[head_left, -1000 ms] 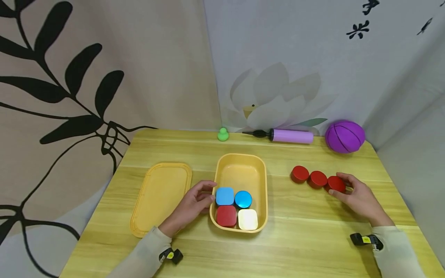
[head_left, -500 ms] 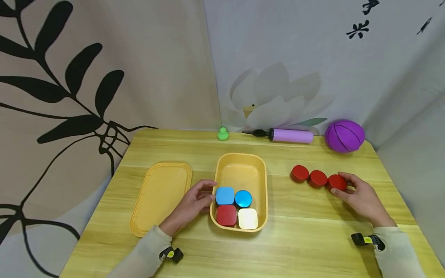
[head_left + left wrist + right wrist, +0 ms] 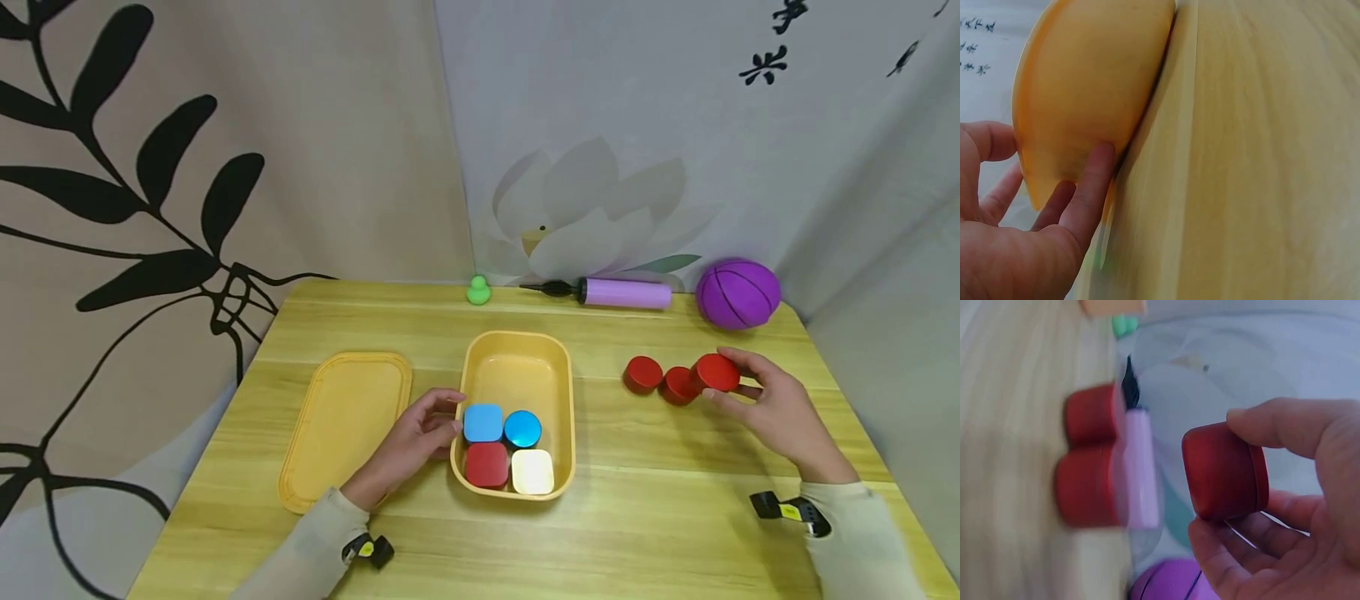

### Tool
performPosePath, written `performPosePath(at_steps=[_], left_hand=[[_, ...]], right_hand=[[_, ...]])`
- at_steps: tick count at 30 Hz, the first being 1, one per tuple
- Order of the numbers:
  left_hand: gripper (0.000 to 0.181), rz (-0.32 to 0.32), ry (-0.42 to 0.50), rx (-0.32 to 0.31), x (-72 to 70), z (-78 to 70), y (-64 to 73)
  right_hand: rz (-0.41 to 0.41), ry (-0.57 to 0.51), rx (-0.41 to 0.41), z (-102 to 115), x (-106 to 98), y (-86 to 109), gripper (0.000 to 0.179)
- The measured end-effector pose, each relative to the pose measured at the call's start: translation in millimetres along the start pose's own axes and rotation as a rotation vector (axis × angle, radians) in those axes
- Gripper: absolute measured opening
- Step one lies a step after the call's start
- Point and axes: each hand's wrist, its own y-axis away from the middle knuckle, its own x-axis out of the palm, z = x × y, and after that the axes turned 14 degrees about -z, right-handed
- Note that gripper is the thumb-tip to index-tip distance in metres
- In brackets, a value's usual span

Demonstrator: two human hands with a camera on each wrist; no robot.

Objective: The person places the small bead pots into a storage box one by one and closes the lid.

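My right hand [image 3: 776, 408] pinches a small red round tin [image 3: 715, 372] between thumb and fingers. A lid seam shows on this tin [image 3: 1225, 472] in the right wrist view, where it is raised off the table. Two like red round tins [image 3: 642, 375] stand close together just left of it. My left hand [image 3: 412, 442] rests its fingertips against the left side of a yellow box [image 3: 517, 346], with fingers on its outer wall [image 3: 1094, 87] in the left wrist view. Inside the box sit a light blue square tin [image 3: 483, 422], a blue round tin [image 3: 522, 429], a red square tin [image 3: 487, 465] and a cream square tin [image 3: 532, 472].
A flat yellow lid [image 3: 348, 417] lies left of the box, partly behind my left forearm. Along the table's back edge are a small green gourd-shaped thing [image 3: 478, 290], a purple hand pump [image 3: 626, 292] and a purple ball [image 3: 738, 293]. A patterned curtain [image 3: 360, 150] hangs behind.
My right hand has lifted the rightmost red round tin off the table, upward and slightly left. The left hand keeps its place at the box.
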Motion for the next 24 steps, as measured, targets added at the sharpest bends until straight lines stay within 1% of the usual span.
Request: performPosePath(at_steps=[5, 7, 11, 15, 24], left_hand=[[0.042, -0.007, -0.004, 0.004, 0.5, -1.0, -0.1], [0.042, -0.009, -0.005, 0.004, 0.7, -1.2, 0.2], [0.041, -0.012, -0.008, -0.002, 0.8, -1.0, 1.2], [0.041, -0.012, -0.005, -0.006, 0.5, -0.5, 1.5], [0.042, 0.001, 0.003, -0.001, 0.0, 0.7, -1.1]], right_hand=[[0.006, -0.031, -0.076, 28.2, 16.9, -9.0, 0.071], [0.024, -0.04, -0.091, 38.9, 24.8, -12.6, 0.07], [0.08, -0.105, -0.1, 59.2, 39.9, -18.0, 0.07], [0.11, -0.137, -0.118, 77.7, 55.1, -23.6, 0.068], [0.158, -0.161, -0.252, 111.2, 96.2, -38.2, 0.065]])
